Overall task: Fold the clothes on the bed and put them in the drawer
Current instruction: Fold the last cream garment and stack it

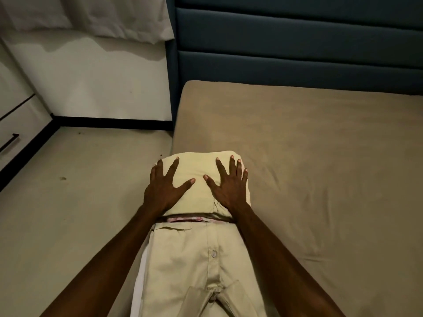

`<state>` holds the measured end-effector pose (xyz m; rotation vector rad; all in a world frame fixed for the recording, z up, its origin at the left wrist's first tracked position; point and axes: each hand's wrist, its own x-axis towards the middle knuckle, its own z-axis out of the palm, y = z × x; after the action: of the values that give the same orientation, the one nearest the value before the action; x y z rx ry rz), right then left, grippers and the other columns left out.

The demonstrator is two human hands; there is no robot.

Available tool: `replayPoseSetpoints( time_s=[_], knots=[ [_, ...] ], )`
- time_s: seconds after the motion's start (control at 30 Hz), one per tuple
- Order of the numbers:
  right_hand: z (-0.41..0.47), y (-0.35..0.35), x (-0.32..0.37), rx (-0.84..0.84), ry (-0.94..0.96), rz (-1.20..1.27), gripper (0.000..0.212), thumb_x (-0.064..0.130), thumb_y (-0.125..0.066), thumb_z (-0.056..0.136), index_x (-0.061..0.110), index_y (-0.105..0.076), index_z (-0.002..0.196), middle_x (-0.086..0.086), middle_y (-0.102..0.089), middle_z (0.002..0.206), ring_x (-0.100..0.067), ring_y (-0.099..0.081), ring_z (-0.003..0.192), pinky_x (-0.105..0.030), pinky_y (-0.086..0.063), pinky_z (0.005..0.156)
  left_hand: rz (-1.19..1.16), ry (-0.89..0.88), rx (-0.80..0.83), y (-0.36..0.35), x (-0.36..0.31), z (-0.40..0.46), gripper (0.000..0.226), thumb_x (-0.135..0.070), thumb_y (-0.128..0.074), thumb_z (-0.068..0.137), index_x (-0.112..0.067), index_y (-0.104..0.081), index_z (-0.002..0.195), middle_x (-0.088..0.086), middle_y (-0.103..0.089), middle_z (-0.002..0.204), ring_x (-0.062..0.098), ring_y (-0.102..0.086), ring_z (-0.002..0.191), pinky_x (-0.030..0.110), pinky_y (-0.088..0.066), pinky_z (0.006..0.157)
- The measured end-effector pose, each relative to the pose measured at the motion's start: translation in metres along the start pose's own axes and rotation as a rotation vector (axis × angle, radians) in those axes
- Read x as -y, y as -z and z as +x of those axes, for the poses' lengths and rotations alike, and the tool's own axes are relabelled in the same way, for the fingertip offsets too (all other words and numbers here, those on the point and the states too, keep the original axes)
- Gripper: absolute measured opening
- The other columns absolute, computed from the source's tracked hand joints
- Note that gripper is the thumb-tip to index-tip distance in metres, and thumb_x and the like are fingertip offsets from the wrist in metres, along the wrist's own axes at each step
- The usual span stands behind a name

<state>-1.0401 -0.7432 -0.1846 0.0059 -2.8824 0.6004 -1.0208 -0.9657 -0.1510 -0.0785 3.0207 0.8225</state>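
A cream button-up shirt (199, 259) lies lengthwise along the left edge of the bed (320, 168), its far part folded back over itself. My left hand (163, 188) lies flat with spread fingers on the left of the folded part. My right hand (229, 186) lies flat with spread fingers on its right side. Both press down on the fabric. A strip of pink patterned cloth (185, 219) shows under the fold's edge. A drawer front with a dark handle (10, 143) is at the far left.
The bed has a tan sheet and a dark blue padded headboard (297, 42). Beige floor (80, 179) runs left of the bed, with a white wall, black skirting and a pale curtain (91, 17) above.
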Motion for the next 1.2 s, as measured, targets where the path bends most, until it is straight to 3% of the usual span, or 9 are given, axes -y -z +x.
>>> replayPoseSetpoints(
  time_s=[0.23, 0.5, 0.6, 0.67, 0.73, 0.8, 0.93, 1.07, 1.2],
  knots=[
    [0.012, 0.002, -0.013, 0.144, -0.124, 0.302, 0.085, 0.078, -0.045, 0.089, 0.036, -0.029, 0.161, -0.002, -0.014, 0.173, -0.025, -0.007, 0.159, -0.054, -0.008, 0.127, -0.243, 0.015, 0.015, -0.013, 0.007, 0.007, 0.093, -0.083, -0.058, 0.078, -0.052, -0.017, 0.156, -0.003, -0.004, 0.171, 0.026, -0.008, 0.157, 0.057, -0.028, 0.118],
    [0.008, 0.045, -0.017, 0.191, -0.245, 0.887, 0.068, 0.04, -0.074, 0.093, 0.026, -0.046, 0.154, 0.007, -0.029, 0.168, -0.009, -0.03, 0.152, -0.042, -0.025, 0.127, -0.566, 0.018, 0.102, 0.018, 0.019, -0.017, 0.083, -0.061, -0.071, 0.086, -0.049, -0.028, 0.156, -0.012, -0.012, 0.17, 0.014, -0.022, 0.153, 0.033, -0.025, 0.119],
    [-0.016, 0.073, -0.028, 0.161, -0.245, 0.893, 0.062, 0.052, -0.07, 0.094, 0.032, -0.051, 0.149, 0.009, -0.033, 0.166, -0.006, -0.036, 0.145, -0.041, -0.032, 0.123, -0.82, 0.115, 0.055, 0.038, 0.03, -0.057, 0.078, -0.062, -0.067, 0.088, -0.047, -0.031, 0.156, -0.012, -0.029, 0.164, 0.01, -0.033, 0.147, 0.03, -0.036, 0.111],
    [-0.048, 0.094, -0.033, 0.113, -0.294, 0.977, 0.071, 0.065, -0.071, 0.087, 0.031, -0.055, 0.147, 0.009, -0.044, 0.159, -0.008, -0.044, 0.142, -0.04, -0.039, 0.119, -0.961, 0.136, 0.038, 0.042, 0.039, -0.104, 0.092, -0.076, -0.067, 0.078, -0.044, -0.032, 0.156, -0.014, -0.034, 0.162, 0.009, -0.035, 0.147, 0.034, -0.037, 0.115],
    [-0.088, 0.109, -0.043, 0.068, -0.306, 1.013, 0.066, 0.057, -0.068, 0.093, 0.025, -0.054, 0.149, 0.01, -0.05, 0.151, -0.009, -0.054, 0.133, -0.023, -0.05, 0.103, -0.99, 0.141, 0.044, 0.039, 0.047, -0.151, 0.104, -0.083, -0.069, 0.068, -0.043, -0.031, 0.157, -0.015, -0.033, 0.162, 0.004, -0.034, 0.146, 0.037, -0.033, 0.12],
    [-0.131, 0.118, -0.052, 0.087, -0.326, 1.024, 0.052, 0.036, -0.059, 0.104, 0.02, -0.048, 0.152, 0.007, -0.049, 0.149, -0.005, -0.056, 0.123, -0.003, -0.047, 0.082, -0.99, 0.125, 0.102, 0.034, 0.046, -0.19, 0.1, -0.074, -0.074, 0.072, -0.043, -0.03, 0.157, -0.015, -0.034, 0.161, 0.002, -0.034, 0.145, 0.033, -0.033, 0.118],
    [-0.195, 0.118, -0.062, 0.169, -0.374, 1.0, 0.059, 0.038, -0.058, 0.104, 0.022, -0.04, 0.158, 0.005, -0.044, 0.158, -0.011, -0.046, 0.14, -0.017, -0.04, 0.102, -0.875, 0.052, 0.112, 0.021, 0.031, -0.236, 0.089, -0.071, -0.073, 0.077, -0.056, -0.028, 0.152, -0.027, -0.036, 0.157, -0.005, -0.036, 0.143, 0.03, -0.032, 0.118],
    [-0.232, 0.117, -0.044, 0.233, -0.325, 0.933, 0.044, 0.025, -0.061, 0.104, 0.026, -0.044, 0.144, 0.016, -0.058, 0.134, 0.015, -0.06, 0.111, -0.005, -0.046, 0.085, -0.839, 0.116, 0.104, 0.012, 0.022, -0.249, 0.083, -0.066, -0.067, 0.087, -0.056, -0.019, 0.155, -0.022, -0.033, 0.16, 0.006, -0.036, 0.146, 0.04, -0.032, 0.122],
    [-0.252, 0.111, -0.048, 0.167, -0.262, 0.803, 0.043, 0.041, -0.06, 0.104, 0.035, -0.051, 0.146, 0.018, -0.06, 0.139, 0.005, -0.057, 0.125, -0.018, -0.047, 0.101, -0.796, 0.117, 0.027, 0.005, 0.022, -0.257, 0.071, -0.046, -0.058, 0.1, -0.049, -0.017, 0.158, -0.019, -0.031, 0.161, 0.008, -0.036, 0.143, 0.036, -0.032, 0.119]
  ],
)
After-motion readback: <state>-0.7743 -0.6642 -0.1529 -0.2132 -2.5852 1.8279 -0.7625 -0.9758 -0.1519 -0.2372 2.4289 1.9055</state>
